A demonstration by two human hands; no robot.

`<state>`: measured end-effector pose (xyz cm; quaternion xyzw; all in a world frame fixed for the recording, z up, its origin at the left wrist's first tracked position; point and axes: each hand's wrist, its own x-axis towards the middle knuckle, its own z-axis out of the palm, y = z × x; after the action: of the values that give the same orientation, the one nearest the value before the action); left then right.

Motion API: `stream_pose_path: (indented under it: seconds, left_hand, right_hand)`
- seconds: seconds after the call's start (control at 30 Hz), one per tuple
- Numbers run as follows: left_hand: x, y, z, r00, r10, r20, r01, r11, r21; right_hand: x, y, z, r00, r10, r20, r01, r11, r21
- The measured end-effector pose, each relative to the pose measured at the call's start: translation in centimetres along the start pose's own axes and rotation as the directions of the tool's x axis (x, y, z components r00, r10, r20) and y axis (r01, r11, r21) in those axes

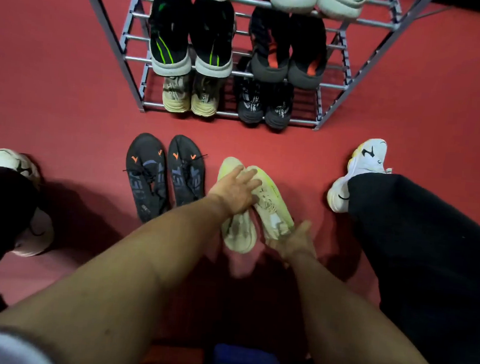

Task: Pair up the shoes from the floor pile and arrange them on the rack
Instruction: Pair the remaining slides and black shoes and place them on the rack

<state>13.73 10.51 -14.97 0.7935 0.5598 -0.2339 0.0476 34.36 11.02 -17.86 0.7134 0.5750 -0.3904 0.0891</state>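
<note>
Two cream shoes with yellow-green edges are side by side just in front of me, toes toward the rack. My left hand (236, 193) lies over the top of the left cream shoe (239, 236), fingers reaching onto the right cream shoe (272, 210). My right hand (297, 241), blurred, cups that shoe's heel. A blurred shadow beneath suggests both are slightly off the floor. A dark grey pair with orange marks (147, 180) stands to their left. The grey metal rack (133, 58) ahead holds several pairs.
The rack's bottom shelf carries a beige pair (191, 97) and a black pair (265, 106); higher shelves hold darker and pale pairs. My own white sneakers (360, 168) and dark trouser legs flank the red floor on both sides.
</note>
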Motion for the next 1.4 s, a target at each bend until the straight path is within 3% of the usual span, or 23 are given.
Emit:
stream_pose_path:
  seconds: [0.03, 0.07, 0.1, 0.13, 0.17, 0.2, 0.27, 0.37, 0.53, 0.67, 0.8, 0.9, 1.13, 1.3, 1.4]
  left_hand:
    - [-0.3, 0.8, 0.8, 0.985, -0.163, -0.059, 0.152, 0.976, -0.157]
    - [-0.8, 1.8, 1.4, 0.926, -0.371, -0.068, 0.323, 0.873, -0.366]
    - [-1.3, 3.0, 2.4, 0.826, -0.563, 0.017, 0.471, 0.673, -0.571]
    - [-2.1, 4.0, 2.9, 0.704, -0.687, 0.181, 0.562, 0.383, -0.733]
    - [-2.5, 5.0, 3.7, 0.604, -0.702, 0.376, 0.594, 0.082, -0.800]
    - [-3.0, 5.8, 4.5, 0.550, -0.648, 0.526, 0.604, -0.127, -0.787]
    - [-3.7, 7.0, 5.9, 0.562, -0.481, 0.673, 0.622, -0.291, -0.727]
    - [-3.6, 8.0, 6.9, 0.628, -0.358, 0.691, 0.567, -0.398, -0.721]
    - [-2.8, 7.4, 5.8, 0.574, -0.353, 0.738, 0.179, -0.826, -0.535]
    - [-3.6, 4.0, 5.0, 0.582, -0.351, 0.733, 0.148, -0.841, -0.521]
    - [-4.7, -0.4, 1.8, 0.686, -0.286, 0.669, 0.113, -0.867, -0.486]
    - [-6.9, -2.5, -2.0, 0.749, -0.329, 0.575, 0.079, -0.817, -0.570]
    - [-15.7, -4.5, -11.0, 0.734, -0.526, 0.430, -0.103, -0.712, -0.695]
    - [-20.9, -4.0, -16.9, 0.781, -0.570, 0.255, -0.246, -0.656, -0.714]
    - [-22.1, -4.4, -20.0, 0.776, -0.604, 0.182, -0.322, -0.627, -0.709]
  right_hand:
    - [0.3, 0.1, 0.3, 1.000, -0.016, 0.019, 0.016, 0.999, -0.028]
    - [0.3, -0.1, 0.5, 0.998, -0.011, 0.064, 0.014, 0.999, -0.040]
    - [0.3, -0.4, 0.8, 0.993, 0.022, 0.118, -0.023, 1.000, 0.002]
    - [0.2, -0.8, 0.8, 0.981, 0.084, 0.174, -0.105, 0.988, 0.117]
    - [0.2, -1.3, 0.7, 0.961, 0.152, 0.231, -0.211, 0.943, 0.255]
    - [0.3, -1.7, 0.5, 0.936, 0.209, 0.283, -0.305, 0.883, 0.356]
    - [1.0, -1.7, 0.4, 0.918, 0.246, 0.310, -0.367, 0.825, 0.431]
    - [1.7, -1.0, 0.1, 0.913, 0.203, 0.355, -0.364, 0.797, 0.482]
    - [1.3, -1.4, -0.5, 0.880, 0.073, 0.468, -0.383, 0.691, 0.613]
    - [0.5, -3.4, -1.8, 0.884, 0.004, 0.468, -0.356, 0.655, 0.667]
    - [-1.3, -7.3, -4.5, 0.895, -0.035, 0.445, -0.302, 0.687, 0.661]
    - [-4.6, -10.5, -6.9, 0.916, -0.084, 0.392, -0.224, 0.703, 0.675]
    - [-14.6, -13.5, -12.2, 0.911, -0.305, 0.276, -0.017, 0.643, 0.766]
    - [-20.4, -14.1, -15.8, 0.907, -0.381, 0.178, 0.076, 0.565, 0.821]
    - [-22.6, -15.1, -18.4, 0.892, -0.443, 0.084, 0.174, 0.510, 0.842]
